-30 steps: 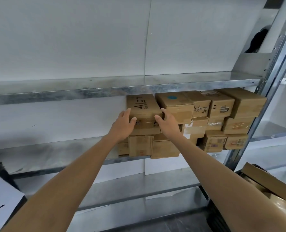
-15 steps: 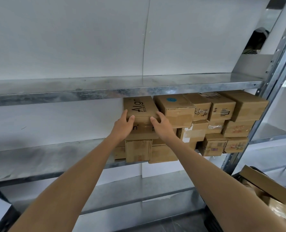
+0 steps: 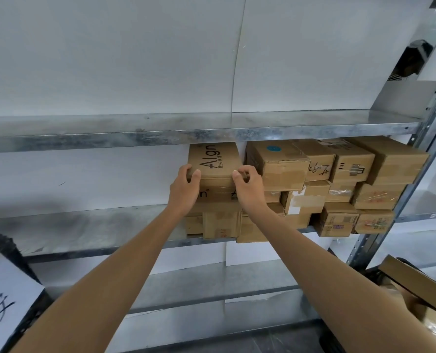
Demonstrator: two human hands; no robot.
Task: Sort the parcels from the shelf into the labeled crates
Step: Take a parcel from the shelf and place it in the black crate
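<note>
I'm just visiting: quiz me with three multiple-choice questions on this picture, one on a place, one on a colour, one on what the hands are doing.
1. Where does the Algn box sit? A) atop the leftmost stack B) on the floor C) in a crate
2. What colour is the round sticker on the next box? A) red B) blue C) yellow
3. What do the left hand and right hand do? A) both grip the Algn box B) one touches it C) both hang idle
Answers: 1 A, boxes lie under it; 2 B, the sticker is blue; 3 A, fingers curl round its front corners.
</note>
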